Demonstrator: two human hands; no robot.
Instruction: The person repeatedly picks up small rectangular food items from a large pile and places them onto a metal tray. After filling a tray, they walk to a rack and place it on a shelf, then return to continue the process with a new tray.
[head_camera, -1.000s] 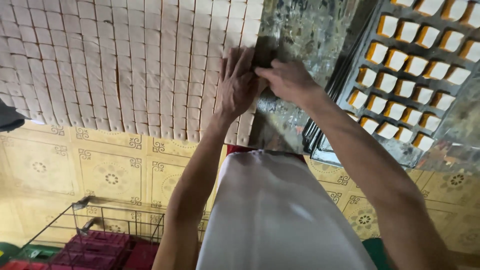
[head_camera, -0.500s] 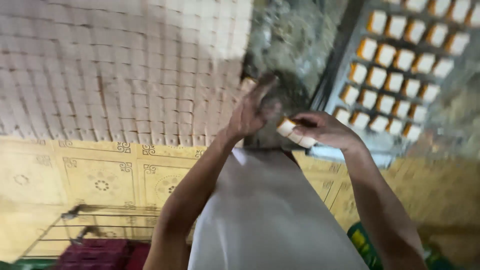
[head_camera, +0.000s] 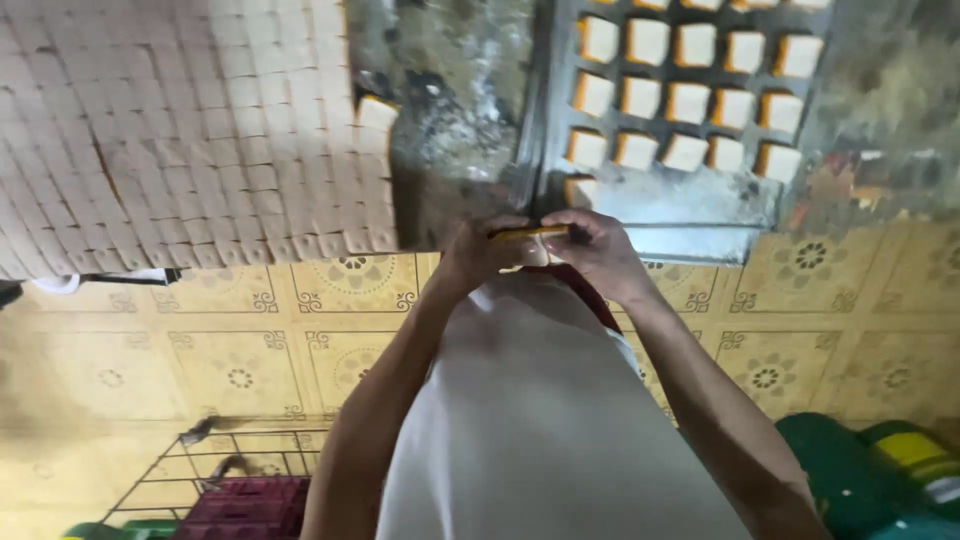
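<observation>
A wide sheet of pale cut squares (head_camera: 180, 140) covers the left part of the desk (head_camera: 460, 110), its right edge just left of the hands. The left hand (head_camera: 487, 252) is curled shut around the near end of a thin yellowish slice (head_camera: 530, 233), which lies flat between both hands at the desk's front edge. The right hand (head_camera: 597, 250), touching the left, pinches the slice's other end with bent fingers. Behind and to the right of the hands, a metal tray (head_camera: 680, 205) holds rows of orange-crusted pieces (head_camera: 690, 100). Below the hands lies the patterned yellow floor (head_camera: 200, 340).
</observation>
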